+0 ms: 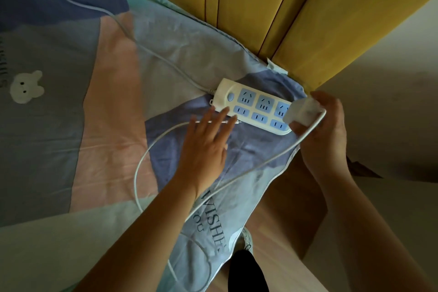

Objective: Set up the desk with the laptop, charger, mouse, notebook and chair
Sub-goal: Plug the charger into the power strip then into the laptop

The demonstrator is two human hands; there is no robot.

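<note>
Both hands work over the bed (106, 102): right hand (324, 130) grips the charger (302, 111) at the power strip's (253, 106) far-right end, left hand (206, 140) spread flat, steadying its near edge.

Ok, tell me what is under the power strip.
The power strip lies on a patchwork bedsheet, over its blue patch. The charger in the right hand covers the strip's far end. The left hand hides part of its near edge.
</note>
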